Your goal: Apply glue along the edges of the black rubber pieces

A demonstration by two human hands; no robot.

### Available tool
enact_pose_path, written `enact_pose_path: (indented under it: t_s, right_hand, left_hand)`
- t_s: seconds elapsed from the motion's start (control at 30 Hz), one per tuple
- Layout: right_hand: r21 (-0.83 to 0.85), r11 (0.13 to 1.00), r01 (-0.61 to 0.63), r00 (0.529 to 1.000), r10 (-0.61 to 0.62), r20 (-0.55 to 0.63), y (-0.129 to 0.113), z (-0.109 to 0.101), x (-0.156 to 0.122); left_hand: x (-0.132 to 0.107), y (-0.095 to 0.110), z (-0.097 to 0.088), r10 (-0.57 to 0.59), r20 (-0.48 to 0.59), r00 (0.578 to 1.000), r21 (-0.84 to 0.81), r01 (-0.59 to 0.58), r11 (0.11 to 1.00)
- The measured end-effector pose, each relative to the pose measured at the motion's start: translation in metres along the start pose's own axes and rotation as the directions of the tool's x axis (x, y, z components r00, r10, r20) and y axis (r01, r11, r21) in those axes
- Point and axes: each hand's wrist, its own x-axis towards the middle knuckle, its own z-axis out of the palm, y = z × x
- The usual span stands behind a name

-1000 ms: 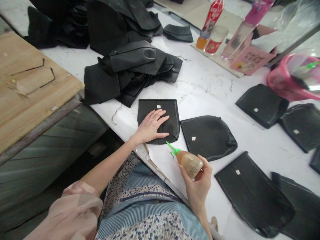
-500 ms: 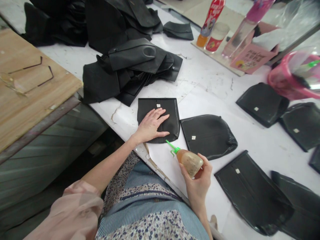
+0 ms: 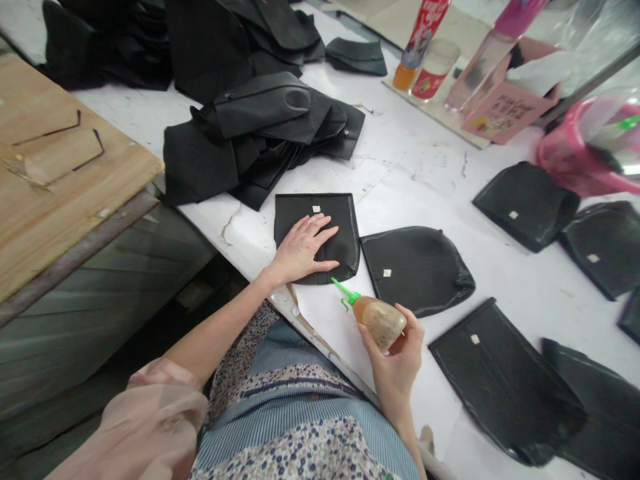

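My left hand (image 3: 303, 250) lies flat with fingers spread on a black leather-like pocket piece (image 3: 343, 212), which has a small white sticker near its straight top edge. In my right hand (image 3: 404, 360) is a squeeze bottle (image 3: 380, 322) of amber liquid, tilted so that its thin green nozzle (image 3: 344, 289) points at the piece's curved lower edge. The tip is at or very close to that edge; I cannot tell whether it touches. A second black piece (image 3: 415, 270) with a sticker lies just right of the first.
More black pieces (image 3: 505, 380) are spread along the right. Heaps of black parts (image 3: 270, 113) cover the back left. A wooden board (image 3: 60, 153) with glasses (image 3: 75, 143) is at left. Drink bottles (image 3: 420, 40), a pink box (image 3: 510, 117) and a pink basket (image 3: 565, 157) stand at the back right.
Almost nothing differs. The whole view has shifted very slightly; both hands, the bottle and the black piece keep their places relative to each other.
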Motion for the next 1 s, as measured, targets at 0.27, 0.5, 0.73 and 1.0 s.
enact_pose_path:
  t_s: [0.27,0.5,0.73,1.0]
  right_hand:
    - [0.021,0.999,-0.032,0.999,0.031,0.012,-0.0005,0.0007,0.0011]
    - [0.025,0.999,-0.036,0.999,0.035,0.014,-0.0019,0.0005,0.0003]
    - [0.021,0.999,-0.032,0.999,0.031,0.012,-0.0019,0.0011,0.0007]
    - [0.010,1.000,-0.014,1.000,0.014,0.011,-0.0035,0.0006,0.0005]
  left_hand:
    - [0.0001,0.0002,0.0011,0.000,-0.011,1.000,0.007,0.000,1.000]
    - [0.0002,0.0009,0.0009,0.000,-0.015,1.000,0.007,0.000,1.000]
    - [0.0001,-0.0003,0.0020,0.002,-0.020,1.000,-0.003,-0.002,1.000]
    - [0.0003,0.0001,0.0013,0.000,-0.014,1.000,0.003,0.000,1.000]
